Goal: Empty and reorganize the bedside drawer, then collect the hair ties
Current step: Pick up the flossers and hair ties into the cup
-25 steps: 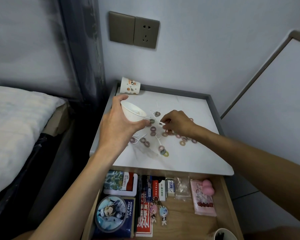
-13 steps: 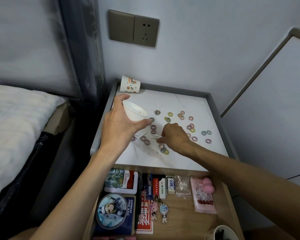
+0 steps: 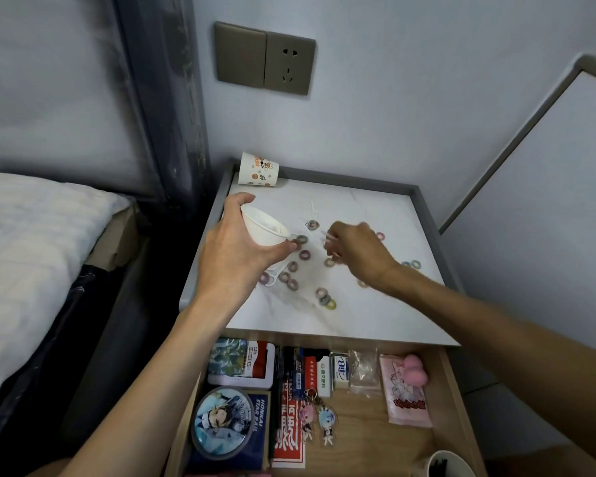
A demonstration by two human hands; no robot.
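Several small coloured hair ties (image 3: 304, 254) lie scattered over the marble nightstand top (image 3: 358, 201), with a clump near the front (image 3: 325, 297) and a few at the right (image 3: 412, 264). My left hand (image 3: 234, 256) grips a plain white paper cup (image 3: 265, 230), tilted above the left part of the top. My right hand (image 3: 355, 249) is blurred, just right of the cup, its fingertips pinched on a thin white floss pick (image 3: 329, 239). More white picks (image 3: 313, 208) lie among the ties.
A printed paper cup (image 3: 258, 169) lies on its side at the back left corner. The open drawer (image 3: 365, 438) below holds a round tin, boxes, keychains, a pink packet and a mug (image 3: 444, 464). A bed (image 3: 31, 242) stands to the left, walls behind and to the right.
My right hand has lifted from the ties near the front and moved back and up towards the cup with a white pick pinched in it. The left hand and cup have barely moved.
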